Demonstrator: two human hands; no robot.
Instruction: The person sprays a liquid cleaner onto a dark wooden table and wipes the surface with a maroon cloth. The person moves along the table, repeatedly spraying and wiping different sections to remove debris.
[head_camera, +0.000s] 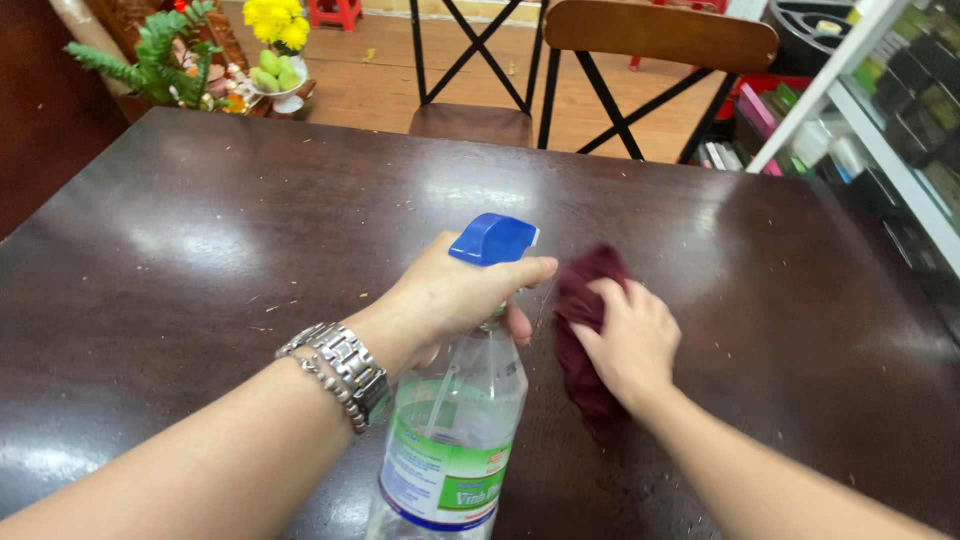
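Two hands work low over a dark brown counter (200, 250) whose glossy top shows pale crumbs and specks. The left hand (450, 295) is wrapped around the neck of a clear plastic spray bottle (455, 420), forefinger laid along the front below the blue trigger head (492, 238); the bottle stands upright, its lower body carrying a green, white and blue label and reaching to the bottom edge of the view. A silver metal watch (345, 370) and a beaded bracelet sit on that wrist. Just beside it, to the right, the right hand (630, 340) presses flat on a dark maroon cloth (585, 320), fingers spread over the crumpled fabric, which lies on the counter and sticks out both beyond the fingertips and back under the wrist. The cloth nearly touches the bottle's side. Beyond both hands, past the far edge of the counter, stands a wooden chair with black crossed legs (600, 60); far off to the left are yellow flowers (278, 20) and green fronds, and to the right a white shelf (880, 90) of small goods.
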